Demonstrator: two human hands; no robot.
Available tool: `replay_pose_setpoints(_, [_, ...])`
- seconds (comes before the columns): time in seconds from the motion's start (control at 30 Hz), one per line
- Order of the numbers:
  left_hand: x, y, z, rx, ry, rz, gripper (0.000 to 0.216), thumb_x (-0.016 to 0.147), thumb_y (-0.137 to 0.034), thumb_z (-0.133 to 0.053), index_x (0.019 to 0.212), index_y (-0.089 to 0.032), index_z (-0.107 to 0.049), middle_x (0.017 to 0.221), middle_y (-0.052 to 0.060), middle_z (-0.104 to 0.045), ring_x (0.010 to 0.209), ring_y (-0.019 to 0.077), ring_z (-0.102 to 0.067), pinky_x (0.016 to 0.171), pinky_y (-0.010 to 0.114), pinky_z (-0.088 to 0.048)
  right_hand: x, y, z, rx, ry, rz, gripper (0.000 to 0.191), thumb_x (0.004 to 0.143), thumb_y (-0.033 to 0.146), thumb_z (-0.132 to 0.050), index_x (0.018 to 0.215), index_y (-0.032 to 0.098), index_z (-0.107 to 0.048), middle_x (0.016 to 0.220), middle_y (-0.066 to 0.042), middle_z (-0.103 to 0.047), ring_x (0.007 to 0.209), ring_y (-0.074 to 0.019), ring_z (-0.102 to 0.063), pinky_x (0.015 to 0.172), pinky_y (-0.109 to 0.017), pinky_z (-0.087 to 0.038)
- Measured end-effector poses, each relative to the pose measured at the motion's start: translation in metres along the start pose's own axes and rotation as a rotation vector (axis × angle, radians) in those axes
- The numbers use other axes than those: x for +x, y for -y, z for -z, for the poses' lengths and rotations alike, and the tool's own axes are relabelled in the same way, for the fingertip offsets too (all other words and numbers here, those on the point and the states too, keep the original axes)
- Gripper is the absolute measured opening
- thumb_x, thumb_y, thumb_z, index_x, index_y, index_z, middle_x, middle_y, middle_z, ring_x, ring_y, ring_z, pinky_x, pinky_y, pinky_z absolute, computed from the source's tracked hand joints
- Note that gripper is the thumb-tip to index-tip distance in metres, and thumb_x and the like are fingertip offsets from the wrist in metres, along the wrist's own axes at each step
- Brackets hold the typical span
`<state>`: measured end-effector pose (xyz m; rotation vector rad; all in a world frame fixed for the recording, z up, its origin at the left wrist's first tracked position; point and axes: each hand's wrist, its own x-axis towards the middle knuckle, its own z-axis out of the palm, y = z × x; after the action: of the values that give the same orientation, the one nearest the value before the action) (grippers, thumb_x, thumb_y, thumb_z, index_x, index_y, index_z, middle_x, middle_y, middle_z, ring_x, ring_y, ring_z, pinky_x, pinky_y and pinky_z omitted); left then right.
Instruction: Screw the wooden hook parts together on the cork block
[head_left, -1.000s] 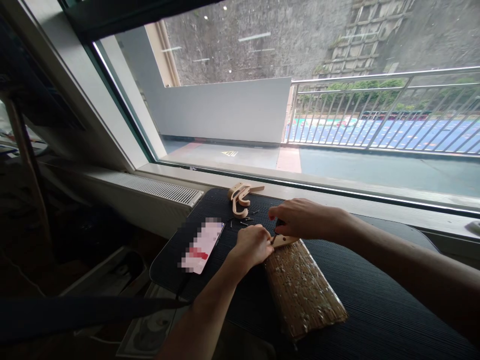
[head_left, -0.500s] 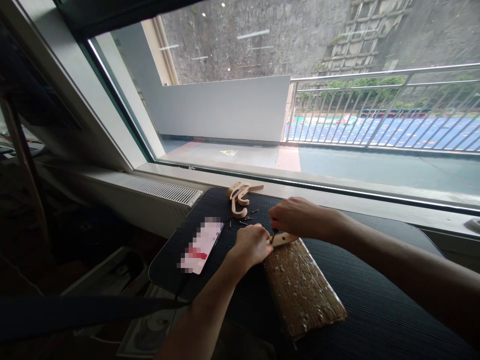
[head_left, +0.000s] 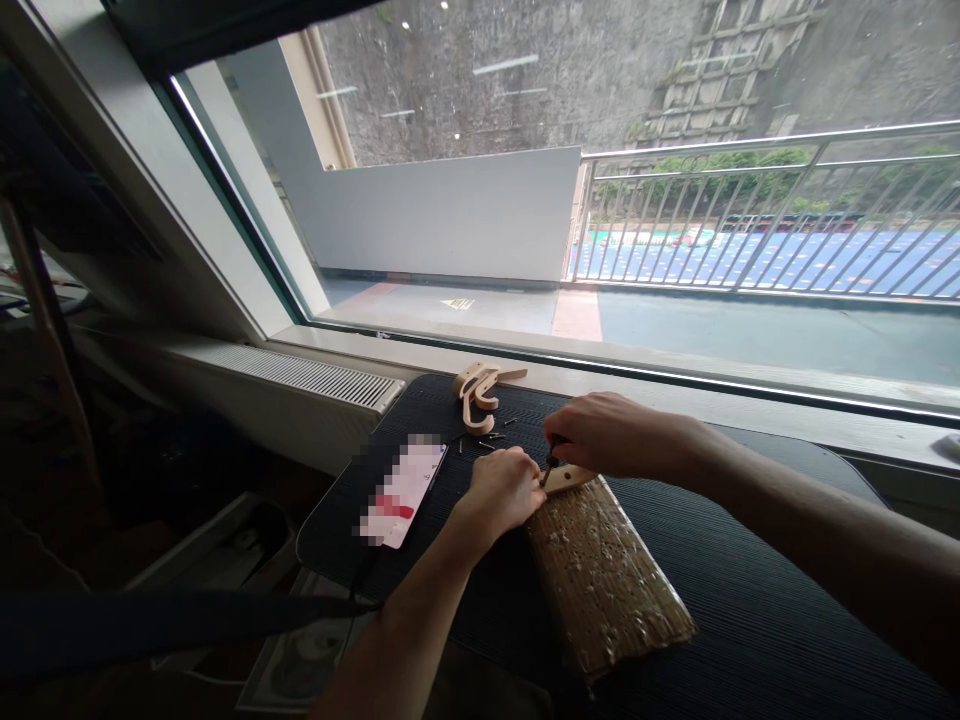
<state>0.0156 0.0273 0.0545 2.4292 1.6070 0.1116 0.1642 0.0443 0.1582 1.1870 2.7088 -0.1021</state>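
Observation:
My right hand [head_left: 589, 430] is closed around a screwdriver [head_left: 553, 455] with a dark handle, its shaft pointing down. The tip meets a light wooden hook [head_left: 571, 478] near its left end; a screw there is too small to make out. My left hand [head_left: 507, 488] is closed, its fingertips pinching that end of the hook beside the screwdriver tip. Under the hook lies a thick brown block [head_left: 611, 580], looking like layered cardboard in clear wrap, its top dotted with small holes. My right hand partly covers the hook's far end.
More wooden hooks [head_left: 478, 400] lie at the back of the black table [head_left: 780, 520], with several loose screws [head_left: 491, 440] in front of them. A phone [head_left: 405, 490] lies on the left side. A window [head_left: 450, 230] and a white radiator cover [head_left: 315, 375] border the table.
My right hand has shifted and turned slightly to the right, showing more of the screwdriver. My left hand, the wooden hook and the block stay nearly where they were.

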Motion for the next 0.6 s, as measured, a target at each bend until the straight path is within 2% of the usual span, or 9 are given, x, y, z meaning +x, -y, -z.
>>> replay_pose_setpoints(0.13, [0.0, 0.0, 0.0, 0.007, 0.006, 0.001, 0.017, 0.076, -0.036, -0.058, 0.078, -0.023, -0.069, 0.088, 0.004, -0.066, 0.083, 0.0201, -0.064, 0.068, 0.026, -0.045, -0.002, 0.001, 0.001, -0.037, -0.009, -0.041, 0.019, 0.083, 0.026, -0.05, 0.081, 0.017, -0.066, 0.075, -0.007, -0.068, 0.066, -0.0176, -0.058, 0.053, -0.028, -0.026])
replay_pose_setpoints(0.2, [-0.001, 0.0, 0.0, 0.009, 0.005, -0.001, 0.017, 0.077, -0.035, -0.058, 0.08, -0.023, -0.069, 0.09, 0.004, -0.066, 0.085, 0.0201, -0.064, 0.07, 0.026, -0.046, -0.005, 0.001, 0.003, -0.034, -0.014, -0.04, 0.017, 0.079, 0.024, -0.053, 0.089, 0.017, -0.065, 0.076, -0.007, -0.068, 0.067, -0.0183, -0.058, 0.052, -0.028, -0.026])
replay_pose_setpoints(0.3, [-0.002, 0.0, 0.0, 0.009, 0.001, -0.006, 0.018, 0.078, -0.036, -0.056, 0.083, -0.024, -0.069, 0.092, 0.004, -0.066, 0.088, 0.0198, -0.064, 0.073, 0.026, -0.046, -0.01, 0.002, 0.004, 0.008, -0.01, -0.01, 0.026, 0.073, 0.016, -0.054, 0.097, 0.02, -0.064, 0.082, -0.005, -0.069, 0.073, -0.0185, -0.059, 0.054, -0.027, -0.027])
replay_pose_setpoints(0.43, [-0.002, -0.001, 0.0, 0.01, 0.007, -0.004, 0.018, 0.079, -0.036, -0.056, 0.083, -0.024, -0.07, 0.093, 0.004, -0.066, 0.087, 0.0198, -0.064, 0.072, 0.026, -0.046, -0.008, 0.0, 0.001, 0.022, -0.014, 0.005, 0.021, 0.074, 0.013, -0.05, 0.086, 0.021, -0.066, 0.084, -0.004, -0.069, 0.074, -0.0172, -0.059, 0.056, -0.028, -0.028])
replay_pose_setpoints(0.6, [-0.001, -0.002, 0.001, 0.011, 0.011, 0.001, 0.018, 0.078, -0.036, -0.058, 0.082, -0.024, -0.07, 0.091, 0.004, -0.066, 0.087, 0.02, -0.064, 0.072, 0.026, -0.046, -0.003, -0.001, -0.004, -0.015, -0.025, -0.02, 0.016, 0.081, 0.023, -0.05, 0.081, 0.018, -0.066, 0.076, -0.006, -0.068, 0.067, -0.0169, -0.058, 0.054, -0.028, -0.027])
